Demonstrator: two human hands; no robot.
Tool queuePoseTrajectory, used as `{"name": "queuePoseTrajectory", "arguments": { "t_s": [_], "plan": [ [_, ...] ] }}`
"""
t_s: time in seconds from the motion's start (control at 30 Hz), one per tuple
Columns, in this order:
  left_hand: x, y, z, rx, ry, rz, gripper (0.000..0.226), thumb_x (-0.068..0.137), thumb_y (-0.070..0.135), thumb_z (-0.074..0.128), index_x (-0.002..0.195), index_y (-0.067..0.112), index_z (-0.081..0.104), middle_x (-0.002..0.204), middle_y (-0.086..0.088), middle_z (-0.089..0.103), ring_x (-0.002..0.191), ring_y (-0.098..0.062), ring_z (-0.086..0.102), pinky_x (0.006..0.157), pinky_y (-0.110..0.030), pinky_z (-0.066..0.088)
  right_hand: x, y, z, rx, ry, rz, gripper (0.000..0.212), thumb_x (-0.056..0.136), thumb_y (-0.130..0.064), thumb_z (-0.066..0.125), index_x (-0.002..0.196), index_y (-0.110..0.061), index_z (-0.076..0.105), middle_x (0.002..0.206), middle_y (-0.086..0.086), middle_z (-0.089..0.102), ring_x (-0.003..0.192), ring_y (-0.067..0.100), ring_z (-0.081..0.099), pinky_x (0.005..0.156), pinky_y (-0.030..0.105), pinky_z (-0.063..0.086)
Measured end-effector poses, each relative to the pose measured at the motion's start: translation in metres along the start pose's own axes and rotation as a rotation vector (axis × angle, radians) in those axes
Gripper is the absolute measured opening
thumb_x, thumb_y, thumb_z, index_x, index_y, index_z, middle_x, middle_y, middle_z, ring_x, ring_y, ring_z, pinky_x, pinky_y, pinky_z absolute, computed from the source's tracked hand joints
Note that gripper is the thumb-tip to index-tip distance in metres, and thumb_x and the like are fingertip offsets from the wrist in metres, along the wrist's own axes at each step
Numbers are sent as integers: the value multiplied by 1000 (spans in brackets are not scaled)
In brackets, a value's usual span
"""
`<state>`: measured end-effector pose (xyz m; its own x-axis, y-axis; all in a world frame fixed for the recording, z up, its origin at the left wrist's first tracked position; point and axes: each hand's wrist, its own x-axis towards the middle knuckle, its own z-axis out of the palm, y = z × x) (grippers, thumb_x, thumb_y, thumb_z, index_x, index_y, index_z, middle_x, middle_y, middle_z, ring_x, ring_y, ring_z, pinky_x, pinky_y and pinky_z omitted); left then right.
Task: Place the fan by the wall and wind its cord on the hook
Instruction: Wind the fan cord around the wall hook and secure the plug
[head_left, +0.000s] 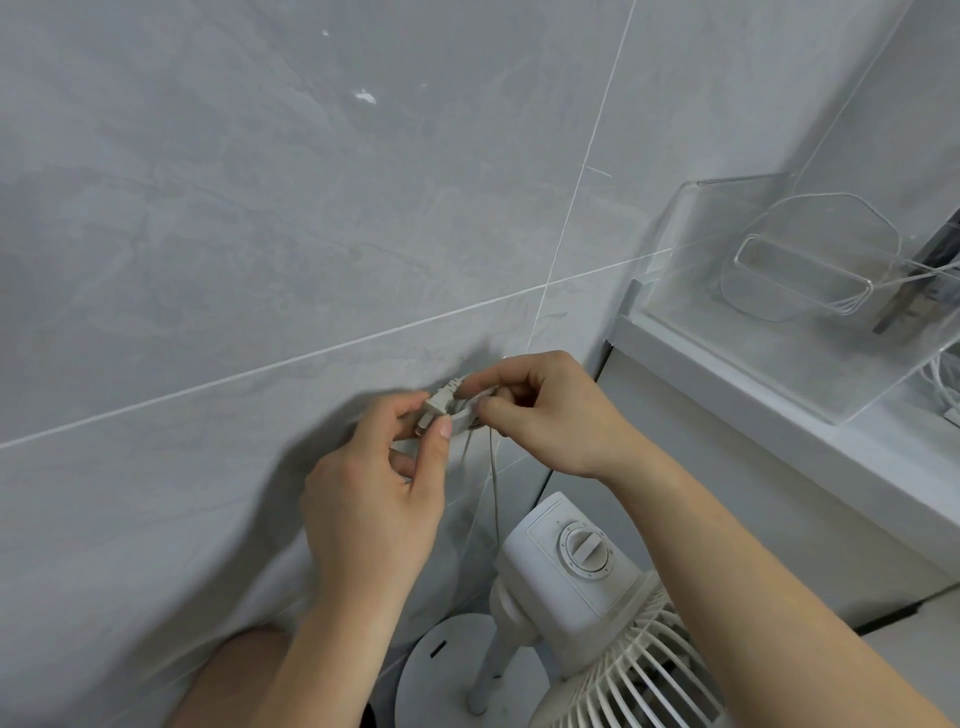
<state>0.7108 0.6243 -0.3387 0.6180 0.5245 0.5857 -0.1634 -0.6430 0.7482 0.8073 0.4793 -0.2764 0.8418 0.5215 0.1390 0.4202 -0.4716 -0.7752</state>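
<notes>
Grey tiled wall (260, 208) (pale grout), white ledge (779, 415), clear holder (779, 291)

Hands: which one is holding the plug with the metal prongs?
The left hand pinches the grey plug, thumb against its side. The right hand instead grips the wound grey cord at the wall, above the white fan.

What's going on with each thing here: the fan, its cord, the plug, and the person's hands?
Fan: upright by the wall, below the hands.
Cord: partly wound up by the wall, strands hanging toward the fan.
Plug: unplugged, prongs bare, pinched in the left hand.
Left hand: holds the plug.
Right hand: pinches the cord bundle.
Hook: hidden behind the fingers.
Clear box: on the ledge, nothing visible inside.
</notes>
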Motion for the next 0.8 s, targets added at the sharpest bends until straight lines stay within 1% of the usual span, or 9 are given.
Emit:
{"name": "queuePoseTrajectory", "arguments": {
  "t_s": [0.07,0.17,0.3,0.37,0.43,0.47,0.57,0.63,0.8],
  "plan": [
    [2,-4,-3,39,10,3,20,89,41,66,105,29,69,66,8,72,58,-14,69,55,-32,52,-2,0,-1,-37,-13,-16,29,87,-5,65,102,-24,82,54,-5,49,53,9,42,59,21,40],
    [4,-5,-5,70,2,12,23,90,40,65,107,26,71,61,7,70,58,-17,70,55,-31,49,-4,-1,-3,-73,-11,-42,30,87,-6,66,103,-25,82,52,-12,48,51,6,42,60,21,40],
    [2,-4,-3,32,51,21,21,89,33,69,105,22,74,62,6,72,56,-13,69,54,-31,53,-7,-2,-3,-107,-4,-73,29,86,-6,66,103,-23,82,56,-13,52,53,6,45,61,19,41],
    [0,-5,-2,19,71,25,19,87,30,72,102,20,76,63,7,73,57,-8,68,53,-25,51,-8,-2,-2,-111,-12,-83,27,86,-6,67,101,-24,82,56,-13,53,54,5,46,62,18,40],
    [-2,-5,-3,31,65,25,18,86,30,73,100,19,76,64,7,73,63,-7,69,56,-20,48,-9,-3,-2,-129,-39,-97,26,87,-6,69,102,-24,81,55,-14,53,54,4,47,62,13,39],
    [-2,-5,-3,35,59,17,18,85,30,73,99,19,77,65,8,74,60,-5,70,57,-20,48,-10,-4,-1,-139,-55,-100,26,86,-7,70,102,-25,80,55,-14,53,54,4,49,62,12,38],
    [-1,-7,-6,48,38,-22,14,81,31,73,93,23,77,68,9,75,61,-6,72,58,-29,58,-12,-4,1,-176,-90,-116,25,84,-11,74,102,-29,76,55,-13,58,54,4,52,62,11,38],
    [0,-6,-7,69,10,-47,16,81,34,71,92,24,77,69,8,76,63,-9,74,59,-37,60,-12,-3,2,-203,-105,-118,27,82,-15,77,101,-32,72,57,-13,61,54,7,52,63,14,38],
    [2,-3,-12,154,-83,-56,19,86,41,66,89,25,76,69,10,75,67,-11,75,63,-36,59,-9,-1,7,-320,-135,-115,27,81,-24,78,101,-32,62,64,-12,65,58,6,54,65,26,43]
  ]
}}
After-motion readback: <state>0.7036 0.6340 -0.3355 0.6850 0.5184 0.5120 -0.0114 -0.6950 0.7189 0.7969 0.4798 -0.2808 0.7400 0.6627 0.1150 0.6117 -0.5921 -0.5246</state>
